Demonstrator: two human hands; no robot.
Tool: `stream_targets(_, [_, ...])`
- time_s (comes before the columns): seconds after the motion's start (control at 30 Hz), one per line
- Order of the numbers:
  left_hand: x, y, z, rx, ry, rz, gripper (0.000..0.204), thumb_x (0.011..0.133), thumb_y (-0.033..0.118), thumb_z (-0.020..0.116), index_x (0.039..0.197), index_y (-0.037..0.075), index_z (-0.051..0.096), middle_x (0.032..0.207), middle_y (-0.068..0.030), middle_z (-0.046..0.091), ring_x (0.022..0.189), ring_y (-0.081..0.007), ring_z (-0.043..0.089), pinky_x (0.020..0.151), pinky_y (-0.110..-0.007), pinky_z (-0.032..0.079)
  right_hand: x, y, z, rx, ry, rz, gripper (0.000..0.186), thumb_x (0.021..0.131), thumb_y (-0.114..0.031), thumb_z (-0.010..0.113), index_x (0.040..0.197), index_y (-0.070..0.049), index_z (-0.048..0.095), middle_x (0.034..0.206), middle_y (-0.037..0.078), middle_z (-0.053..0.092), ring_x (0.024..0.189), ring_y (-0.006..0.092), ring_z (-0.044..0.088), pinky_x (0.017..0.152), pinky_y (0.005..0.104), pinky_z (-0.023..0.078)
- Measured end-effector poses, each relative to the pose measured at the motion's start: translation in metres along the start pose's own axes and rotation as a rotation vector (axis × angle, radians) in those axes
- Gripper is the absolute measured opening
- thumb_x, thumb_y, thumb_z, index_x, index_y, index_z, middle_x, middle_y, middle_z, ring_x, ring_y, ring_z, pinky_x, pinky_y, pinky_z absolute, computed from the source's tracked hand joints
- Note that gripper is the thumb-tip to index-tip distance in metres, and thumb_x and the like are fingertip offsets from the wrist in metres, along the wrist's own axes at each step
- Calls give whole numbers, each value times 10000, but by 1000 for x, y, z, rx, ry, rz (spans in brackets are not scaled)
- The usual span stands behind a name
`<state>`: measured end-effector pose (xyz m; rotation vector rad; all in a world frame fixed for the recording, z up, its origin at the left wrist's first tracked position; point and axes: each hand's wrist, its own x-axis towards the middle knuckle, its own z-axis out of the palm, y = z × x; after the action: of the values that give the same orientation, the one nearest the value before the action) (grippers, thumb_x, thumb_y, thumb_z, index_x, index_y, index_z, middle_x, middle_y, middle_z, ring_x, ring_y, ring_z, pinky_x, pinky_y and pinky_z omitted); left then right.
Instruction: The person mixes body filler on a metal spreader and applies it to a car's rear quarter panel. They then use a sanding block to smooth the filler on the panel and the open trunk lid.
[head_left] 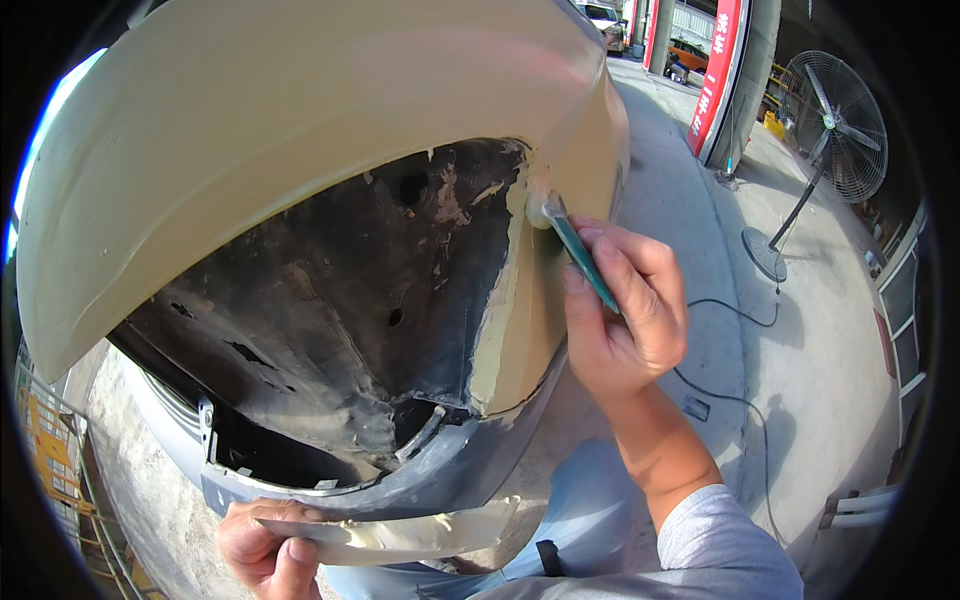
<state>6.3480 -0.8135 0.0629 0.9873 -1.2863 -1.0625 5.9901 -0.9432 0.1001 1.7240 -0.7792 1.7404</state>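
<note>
My right hand [632, 305] is closed round the green handle of a putty knife [580, 250]. Its blade rests against the cream-coated edge of a car body panel [330, 90], beside the upper right corner of a dark open cavity [350, 290]. A dab of pale filler shows at the blade. Low in the view, my left hand [268, 545] pinches one end of a long, flat, light-coloured board [400, 535] between thumb and fingers. Lumps of cream filler lie along that board. A strip of filler [500, 330] runs down the cavity's right edge.
A grey bumper [440, 475] curves below the cavity. Over to the right, a pedestal fan [832, 120] stands on the concrete floor, with a dark cable [765, 430] trailing near it. A red-banded pillar [722, 80] rises behind. Yellow barriers [50, 440] stand at the far left.
</note>
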Motion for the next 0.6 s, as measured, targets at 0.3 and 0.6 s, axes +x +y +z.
stream_targets(0.3, [6, 3, 15, -8, -12, 73, 367, 953, 136, 665, 1225, -110, 644, 1041, -148, 697, 794, -131, 603, 683, -235, 459, -19, -1, -17, 9, -186, -72, 349, 832, 102, 745, 1148, -33, 686, 1063, 178, 666, 962, 385, 725, 814, 436, 617])
stream_targets(0.6, [1, 3, 5, 54, -13, 51, 358, 972, 107, 597, 1234, -136, 615, 1037, -185, 696, 746, -135, 599, 639, -232, 449, -13, 4, -43, 21, -397, -107, 325, 693, 54, 739, 999, -57, 744, 1035, 123, 692, 961, 364, 727, 795, 418, 628])
